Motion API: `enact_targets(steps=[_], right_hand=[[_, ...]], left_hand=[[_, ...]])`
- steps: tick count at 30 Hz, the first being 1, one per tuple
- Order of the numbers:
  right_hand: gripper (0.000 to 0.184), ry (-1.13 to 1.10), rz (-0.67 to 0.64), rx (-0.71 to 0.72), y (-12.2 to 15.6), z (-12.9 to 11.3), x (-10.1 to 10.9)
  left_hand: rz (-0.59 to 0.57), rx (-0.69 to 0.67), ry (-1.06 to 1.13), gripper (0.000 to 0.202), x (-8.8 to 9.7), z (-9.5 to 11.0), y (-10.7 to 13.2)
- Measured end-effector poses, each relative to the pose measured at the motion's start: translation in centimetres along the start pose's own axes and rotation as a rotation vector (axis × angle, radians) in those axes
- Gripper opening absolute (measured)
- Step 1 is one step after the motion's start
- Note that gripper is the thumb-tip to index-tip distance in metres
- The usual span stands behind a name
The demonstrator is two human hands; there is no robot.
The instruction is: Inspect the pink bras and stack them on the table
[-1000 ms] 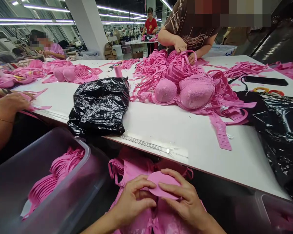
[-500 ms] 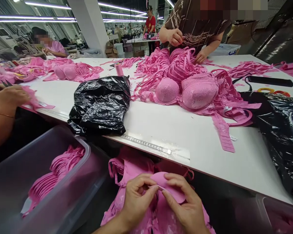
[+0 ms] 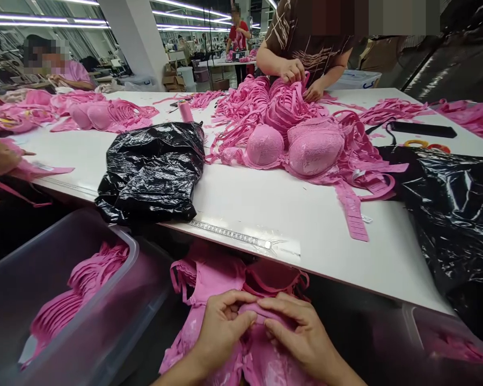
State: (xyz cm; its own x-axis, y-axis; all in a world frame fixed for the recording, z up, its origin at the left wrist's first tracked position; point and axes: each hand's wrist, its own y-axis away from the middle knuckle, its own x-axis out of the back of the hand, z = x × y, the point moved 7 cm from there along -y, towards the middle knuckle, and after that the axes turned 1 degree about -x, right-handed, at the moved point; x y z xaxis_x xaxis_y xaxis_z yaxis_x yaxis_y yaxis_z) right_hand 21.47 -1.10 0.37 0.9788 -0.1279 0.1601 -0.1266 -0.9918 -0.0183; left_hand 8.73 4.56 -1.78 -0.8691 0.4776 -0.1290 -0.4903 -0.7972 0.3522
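Observation:
Just below the table edge, a pink bra [image 3: 265,343] lies in front of me, its lacy cups facing up. My left hand [image 3: 225,321] pinches the top edge of a cup between thumb and fingers. Beside it my right hand [image 3: 295,327] grips the same edge, thumb below and fingers on top. The two hands are close together, and the cup rim runs between them. Behind them a smooth pink cup lining [image 3: 221,279] and straps show under the table edge. Part of the bra is hidden by my hands.
A clear plastic bin [image 3: 134,246] with stacked pink bras [image 3: 76,289] stands at left. On the white table [image 3: 241,198] lie a black plastic bag [image 3: 153,171], a bra pile [image 3: 314,145], a tape measure [image 3: 229,233] and another black bag [image 3: 467,203]. Co-workers sit and stand around.
The cup edge in my hands has folded down from standing up, and my fingers have closed along it. The view has shifted slightly right. The co-worker opposite has lowered a hand onto the pile.

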Motion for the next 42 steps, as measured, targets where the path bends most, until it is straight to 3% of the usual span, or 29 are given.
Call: enact_targets(steps=[3,6,10,14,19,23,26,29,31,34,36,39,42], right_hand=[[0.017,-0.224,-0.001,-0.065,0.6,1.5,-1.0],[0.014,-0.369,0.049,-0.107,1.0,2.5,-1.1],[0.011,-0.496,0.113,-0.190,1.4,3.6,-0.6],[0.012,-0.667,0.071,-0.329,1.6,4.9,-1.0],[0.012,-0.785,0.035,-0.407,1.5,5.0,-1.6],[0.009,-0.604,0.008,-0.324,1.5,3.8,-1.4],[0.010,-0.466,0.031,-0.281,1.6,3.3,-1.0],[0.014,-0.470,0.013,-0.340,1.9,3.7,-1.1],[0.018,-0.550,-0.018,-0.394,2.3,4.3,-1.3],[0.024,-0.708,-0.066,-0.489,2.7,5.2,-1.9],[0.027,-0.784,-0.076,-0.539,2.8,5.5,-2.1],[0.024,-0.735,-0.036,-0.463,2.4,4.8,-1.7],[0.018,-0.570,0.058,-0.333,2.0,3.8,-0.6]], left_hand=[[-0.059,0.072,0.054,0.015,-0.6,-0.6,-0.3],[-0.104,0.018,-0.001,0.005,-0.9,-0.2,-0.4],[-0.233,-0.240,-0.349,0.013,-1.4,1.3,0.0],[-0.420,-0.573,-0.624,0.020,-2.3,2.7,0.9],[-0.374,-0.799,-0.695,0.012,-2.2,3.6,1.5],[-0.263,-0.709,-0.645,0.010,-2.0,2.6,1.5],[-0.155,-0.422,-0.485,0.004,-1.2,0.5,0.7],[-0.201,-0.188,-0.299,0.004,-1.3,-0.9,0.2],[-0.293,-0.276,-0.349,0.007,-1.8,0.3,0.4],[-0.434,-0.561,-0.510,0.023,-2.7,2.9,1.3],[-0.460,-0.653,-0.548,0.024,-3.0,3.6,1.6],[-0.332,-0.612,-0.538,0.012,-2.9,3.2,1.3],[-0.158,-0.365,-0.402,0.001,-2.4,1.4,0.4]])
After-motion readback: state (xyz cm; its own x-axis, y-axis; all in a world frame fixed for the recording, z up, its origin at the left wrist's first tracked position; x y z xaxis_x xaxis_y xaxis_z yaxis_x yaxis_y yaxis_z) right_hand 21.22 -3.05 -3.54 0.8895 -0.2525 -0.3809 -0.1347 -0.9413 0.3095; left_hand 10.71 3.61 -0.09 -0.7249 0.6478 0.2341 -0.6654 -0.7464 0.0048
